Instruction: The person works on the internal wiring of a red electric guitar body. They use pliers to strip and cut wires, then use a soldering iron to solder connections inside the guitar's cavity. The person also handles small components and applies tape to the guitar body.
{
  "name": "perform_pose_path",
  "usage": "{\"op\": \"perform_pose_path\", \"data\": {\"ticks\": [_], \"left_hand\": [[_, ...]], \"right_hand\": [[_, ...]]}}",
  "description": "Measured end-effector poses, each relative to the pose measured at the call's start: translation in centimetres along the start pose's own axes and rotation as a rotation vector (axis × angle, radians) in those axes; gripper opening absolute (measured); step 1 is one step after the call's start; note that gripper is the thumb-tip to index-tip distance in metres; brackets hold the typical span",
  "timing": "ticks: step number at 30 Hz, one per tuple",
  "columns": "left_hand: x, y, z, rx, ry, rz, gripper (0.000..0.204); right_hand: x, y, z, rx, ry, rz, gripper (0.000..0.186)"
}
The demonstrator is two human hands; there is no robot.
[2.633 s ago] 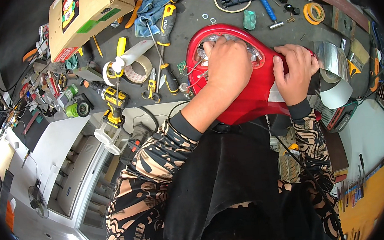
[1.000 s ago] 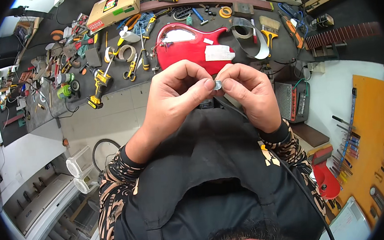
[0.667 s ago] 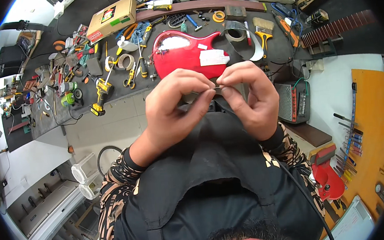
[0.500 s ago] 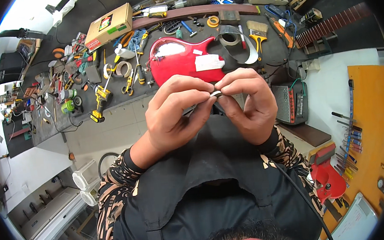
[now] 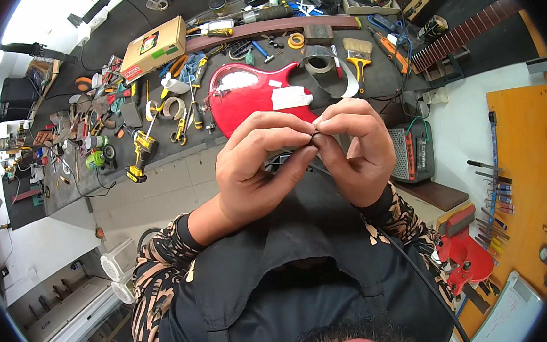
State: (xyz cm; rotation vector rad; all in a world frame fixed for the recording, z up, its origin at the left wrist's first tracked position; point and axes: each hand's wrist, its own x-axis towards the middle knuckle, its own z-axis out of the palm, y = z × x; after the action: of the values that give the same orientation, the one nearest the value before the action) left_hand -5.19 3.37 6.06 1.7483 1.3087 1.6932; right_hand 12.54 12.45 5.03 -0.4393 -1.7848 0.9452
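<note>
My left hand (image 5: 254, 172) and my right hand (image 5: 360, 154) meet at their fingertips above my black apron (image 5: 291, 234), pinching a small thin piece (image 5: 315, 137) between them. It looks dark and mostly hidden by the fingers now; it looked silvery earlier. Just beyond my hands lies a red guitar body (image 5: 236, 109) on the bench, with an oval cavity (image 5: 233, 79) lined in shiny foil, loose wires at its left edge and white paper (image 5: 288, 97) on its face. A curled metal sheet (image 5: 347, 85) rests to its right.
Tools crowd the bench (image 5: 175, 150), including a yellow drill (image 5: 142, 152), tape rolls (image 5: 172, 109) and a brush (image 5: 359, 58). A cardboard box (image 5: 151, 49) sits behind. A fretboard neck (image 5: 462, 34) is at right, above an amplifier (image 5: 413, 153) and a wooden tool board (image 5: 523, 164).
My hands left the guitar cavity and came together in front of my chest. Over the last second their fingertips shifted on the small piece, turning it so less of it shows.
</note>
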Motion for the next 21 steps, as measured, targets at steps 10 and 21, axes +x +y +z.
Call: {"op": "perform_pose_path", "data": {"ticks": [10,21], "left_hand": [[-0.7,0.6,0.1,-0.009,0.046,-0.007,0.028],[-1.0,1.3,-0.8,0.002,0.042,-0.009,0.025]], "right_hand": [[-0.5,-0.6,0.2,0.015,-0.007,0.002,0.034],[-0.7,-1.2,0.9,-0.052,-0.016,-0.027,0.034]]}}
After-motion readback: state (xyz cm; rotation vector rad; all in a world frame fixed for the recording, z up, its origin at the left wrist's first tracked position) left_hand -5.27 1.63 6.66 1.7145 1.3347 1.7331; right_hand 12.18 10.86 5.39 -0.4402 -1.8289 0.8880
